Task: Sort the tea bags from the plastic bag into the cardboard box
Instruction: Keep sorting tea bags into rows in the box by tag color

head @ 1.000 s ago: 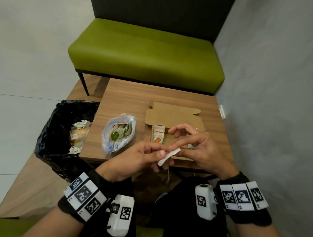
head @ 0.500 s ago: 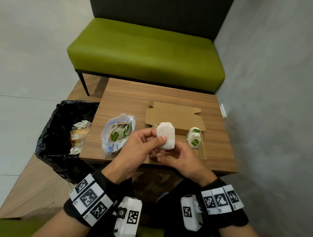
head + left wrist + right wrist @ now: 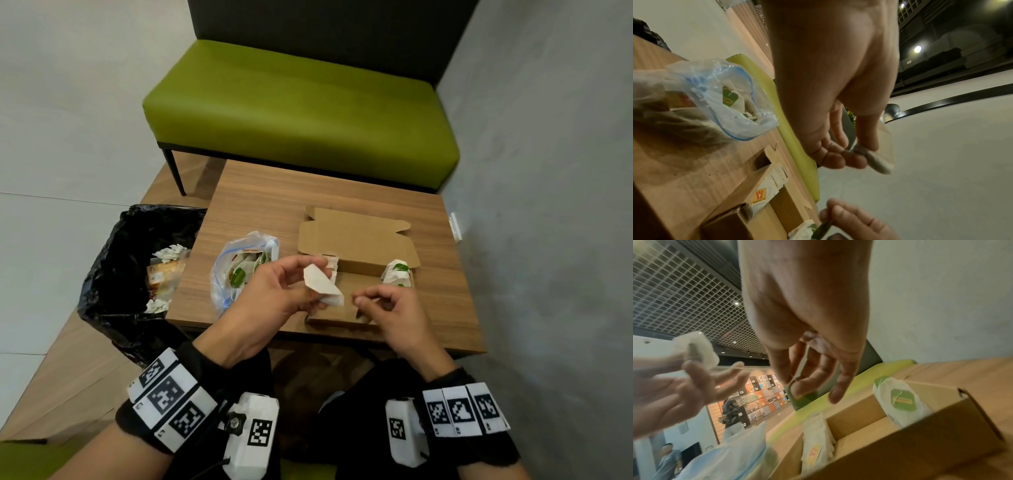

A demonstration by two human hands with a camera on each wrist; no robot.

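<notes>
My left hand [image 3: 310, 286] pinches a white tea bag [image 3: 322, 286] above the near left part of the open cardboard box [image 3: 346, 313]. The same tea bag [image 3: 878, 162] shows at my fingertips in the left wrist view. My right hand [image 3: 363, 301] is just right of it and pinches the bag's green tag [image 3: 803, 396]; a thin string runs between the two. In the box, tea bags with green tags [image 3: 397, 275] stand at the right end and ones with orange tags [image 3: 331, 265] at the left. The plastic bag [image 3: 239, 270] of tea bags lies left of the box.
The box lid [image 3: 356, 240] lies folded back on the wooden table [image 3: 274, 198]. A bin with a black liner [image 3: 130, 260] holding scraps stands left of the table. Behind the table is a green bench [image 3: 301, 113], and a grey wall [image 3: 548, 205] runs along the right.
The hands have drawn apart. My left hand turned the tea bag from upright to tilted, and my right hand moved right from under it, pulling the tag out on its string.
</notes>
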